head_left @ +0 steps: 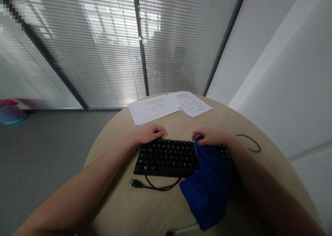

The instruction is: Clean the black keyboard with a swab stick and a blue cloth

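A black keyboard (pixel 168 158) lies on the round wooden table, its right part partly covered. My left hand (pixel 149 133) is at the keyboard's back left edge, fingers curled and thumb along the rim, gripping it. In my right hand (pixel 211 136) is a bunched corner of a blue cloth (pixel 211 184), pinched between thumb and fingers near the keyboard's back edge. The cloth drapes over the right-hand keys and down onto the table in front. A black USB cable (pixel 155 187) lies looped before the keyboard, its plug to the left.
Two printed paper sheets (pixel 153 109) overlap at the back of the table (pixel 116 128). A thin black cord (pixel 255 144) curves at the right. By the front edge is a brush-like stick (pixel 185 229), partly under the cloth. A blue and red basket (pixel 11 113) stands on the floor.
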